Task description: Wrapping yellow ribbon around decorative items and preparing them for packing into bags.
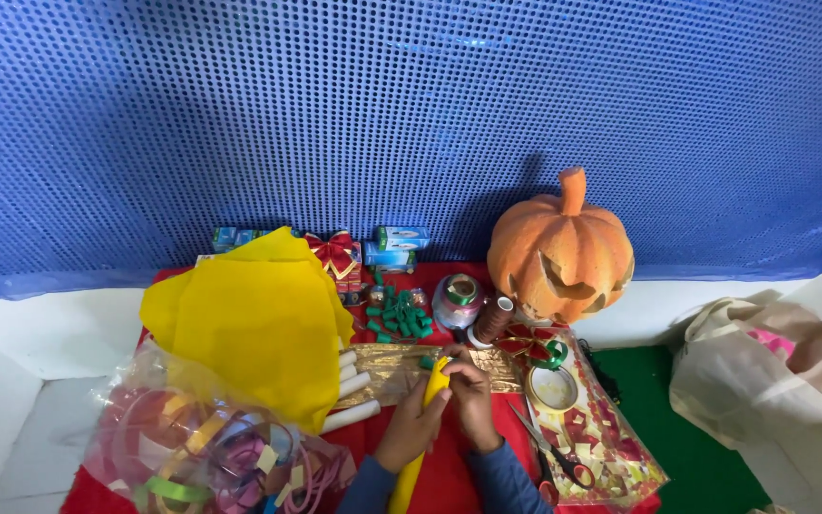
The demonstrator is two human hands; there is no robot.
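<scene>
Yellow roll [422, 419] gripped in our left hand [412, 428], below the orange pumpkin [559, 250]; our right hand [473, 400] pinches its top end beside a green piece [427, 362]; scissors [552, 454] lie right.

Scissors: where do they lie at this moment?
In the head view, the scissors lie on the red cloth right of the right hand, along the left edge of the patterned packet, below the pumpkin.

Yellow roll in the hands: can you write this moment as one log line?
left hand: grips yellow roll | right hand: pinches its top by a green piece | nearby: scissors, carved pumpkin
</scene>
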